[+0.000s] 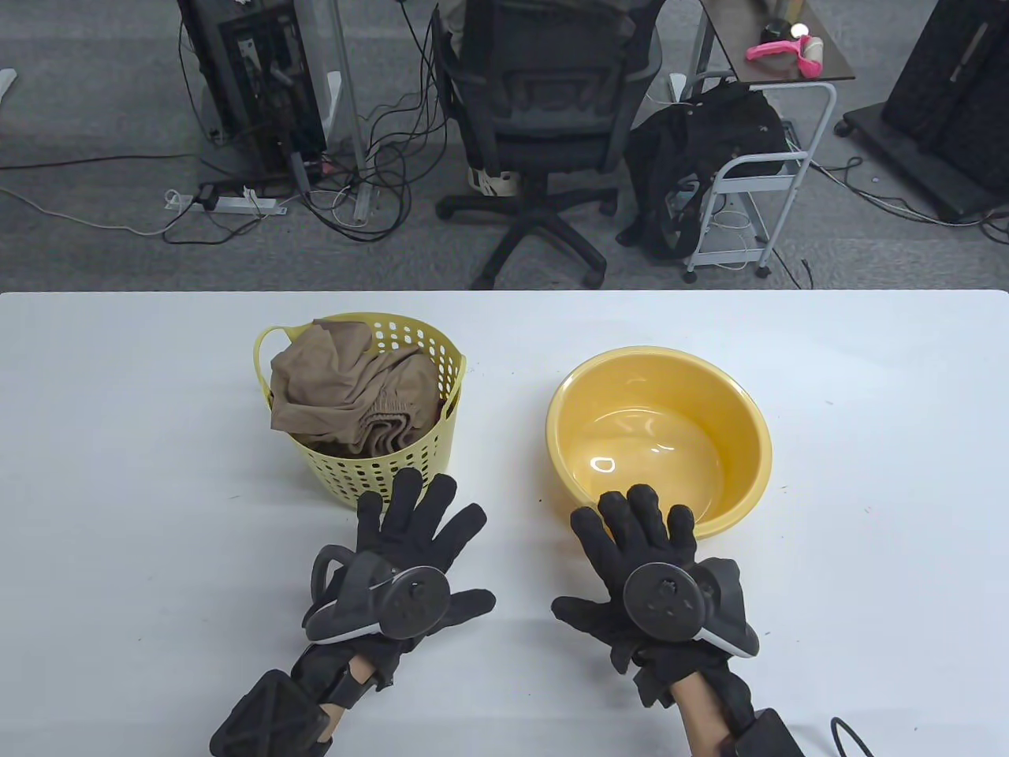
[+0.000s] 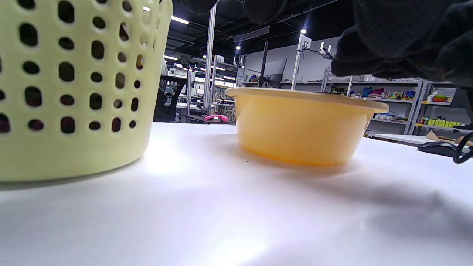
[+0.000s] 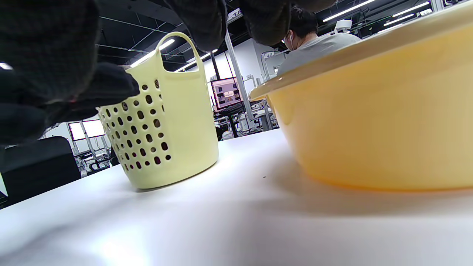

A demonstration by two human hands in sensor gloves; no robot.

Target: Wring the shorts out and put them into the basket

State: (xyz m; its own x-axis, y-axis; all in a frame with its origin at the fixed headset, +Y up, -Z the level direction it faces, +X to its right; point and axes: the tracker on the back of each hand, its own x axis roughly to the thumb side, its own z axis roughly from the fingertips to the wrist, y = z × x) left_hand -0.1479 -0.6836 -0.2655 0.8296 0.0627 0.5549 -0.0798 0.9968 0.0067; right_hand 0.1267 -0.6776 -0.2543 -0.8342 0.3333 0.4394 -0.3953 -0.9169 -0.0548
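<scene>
Crumpled brown shorts (image 1: 347,390) fill the pale yellow perforated basket (image 1: 398,471), which stands left of centre on the white table (image 1: 118,473). The basket (image 2: 70,92) (image 3: 166,125) shows in both wrist views. To its right sits a yellow basin (image 1: 741,418) (image 2: 299,129) (image 3: 380,125) holding a little water. My left hand (image 1: 418,524) lies flat, fingers spread, just in front of the basket and holds nothing. In front of the basin my right hand (image 1: 634,532) lies flat with straight fingers, fingertips (image 1: 642,497) at the basin's near rim, empty too.
Beyond the table's far edge stand an office chair (image 1: 544,118), a black bag (image 1: 694,165) on a white cart (image 1: 757,197), and cables on the floor. A person (image 3: 314,40) sits in the background of the right wrist view. A black cable (image 2: 447,147) lies on the table at right.
</scene>
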